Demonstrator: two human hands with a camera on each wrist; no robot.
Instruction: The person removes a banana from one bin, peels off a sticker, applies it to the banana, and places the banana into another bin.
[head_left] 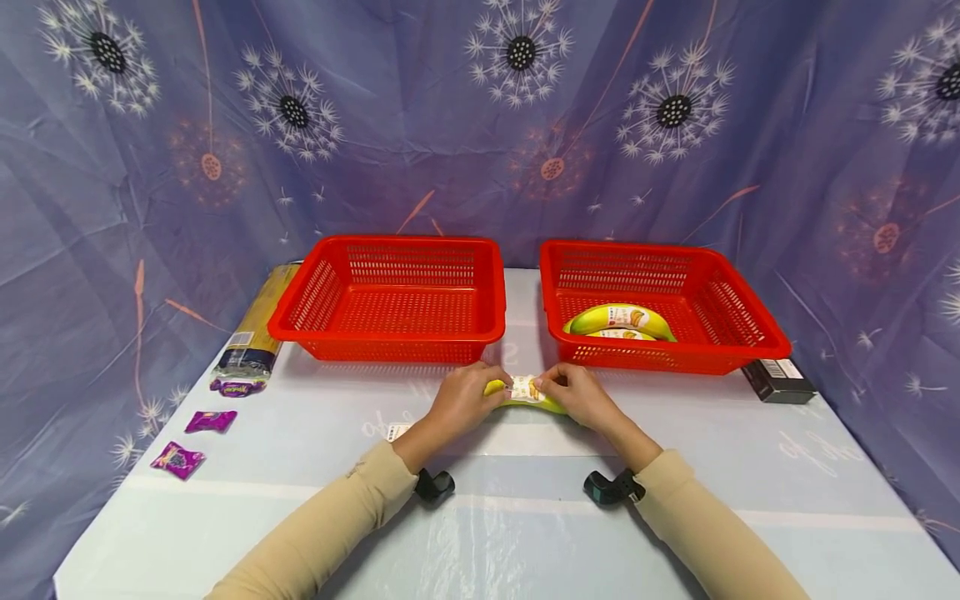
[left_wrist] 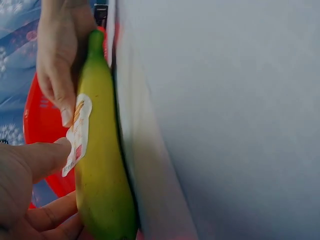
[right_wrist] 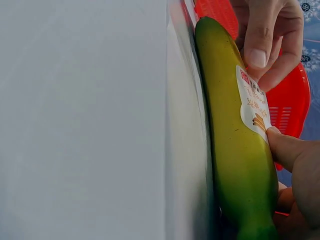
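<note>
A yellow-green banana (head_left: 552,405) lies crosswise on the table in front of me, between my two hands. On its side is a white sticker (head_left: 522,388) with a small banana picture, also plain in the right wrist view. My left hand (head_left: 467,398) grips the banana from the left, its thumb (left_wrist: 52,155) at one end of the sticker (left_wrist: 80,132) and its other fingers behind the fruit. From the right, my right hand (head_left: 587,400) holds the banana near its stem, the thumb (right_wrist: 287,149) pressing the sticker's other end.
A red basket (head_left: 390,347) stands at the back left. Another red basket (head_left: 738,360) holds stickered bananas (head_left: 592,320). Purple wrapped candies (head_left: 211,421) and a gold-and-dark packet (head_left: 258,333) lie at left; a black box (head_left: 778,383) sits at right. Beside my left wrist is a white label (head_left: 397,431).
</note>
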